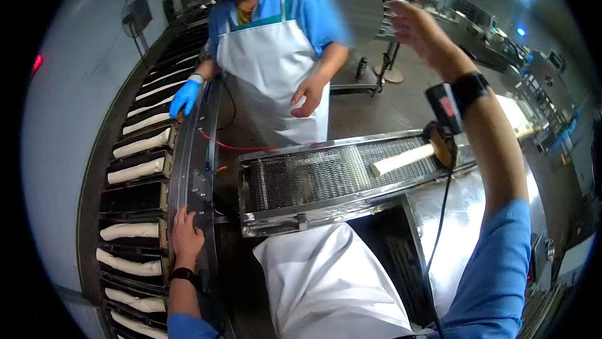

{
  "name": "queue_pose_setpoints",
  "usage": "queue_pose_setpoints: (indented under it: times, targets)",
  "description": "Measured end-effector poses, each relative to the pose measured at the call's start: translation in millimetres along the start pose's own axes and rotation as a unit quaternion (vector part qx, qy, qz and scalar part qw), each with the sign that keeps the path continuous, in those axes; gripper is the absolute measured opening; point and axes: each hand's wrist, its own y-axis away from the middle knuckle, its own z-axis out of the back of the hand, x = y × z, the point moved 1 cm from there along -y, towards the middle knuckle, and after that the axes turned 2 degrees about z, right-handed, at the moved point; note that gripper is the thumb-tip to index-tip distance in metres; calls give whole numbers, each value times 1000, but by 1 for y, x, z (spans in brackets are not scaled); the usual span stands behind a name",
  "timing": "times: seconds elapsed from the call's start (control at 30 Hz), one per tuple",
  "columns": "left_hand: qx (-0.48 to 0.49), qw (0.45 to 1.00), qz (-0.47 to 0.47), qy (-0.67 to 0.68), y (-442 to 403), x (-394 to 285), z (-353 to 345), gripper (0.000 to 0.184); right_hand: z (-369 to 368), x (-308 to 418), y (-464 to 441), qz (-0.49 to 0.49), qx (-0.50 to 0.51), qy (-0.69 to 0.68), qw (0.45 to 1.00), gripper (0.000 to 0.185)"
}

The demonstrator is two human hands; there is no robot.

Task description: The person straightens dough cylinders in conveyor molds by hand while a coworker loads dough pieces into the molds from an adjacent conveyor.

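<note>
My left hand [188,235] rests on the metal side rail [199,182] of the tray conveyor, its fingers loosely stretched out and holding nothing. Beside it, long pale dough strips [130,231] lie in dark trays; one tray [132,199] near my fingers holds no strip. High on the right, my right hand [423,33] is raised in the air, fingers apart with nothing seen in them. Below that forearm, a dough strip [402,159] lies on a mesh belt [307,179], its right end near a dark round part. A small device [444,108] with a cable is at my right wrist.
Across the mesh belt stands a co-worker in a white apron [273,57], one blue-gloved hand [185,97] at the tray conveyor. A red cord [235,147] runs between the conveyors. A metal surface [448,226] lies right of my white apron [332,282]. Machines stand at the far right.
</note>
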Motion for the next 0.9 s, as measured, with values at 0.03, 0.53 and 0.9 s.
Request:
queue_pose_setpoints:
  times: [0.03,0.53,0.9]
  targets:
    - [-4,1000,10,1,-2,6,-2,42,0,3,-5,12,6,-39,999,66]
    - [-26,995,-16,90,0,27,2,42,-113,-262,206,22,222,464,858,56]
    - [-53,995,-63,52,-27,33,-2,40,-154,-73,135,47,107,207,971,32]
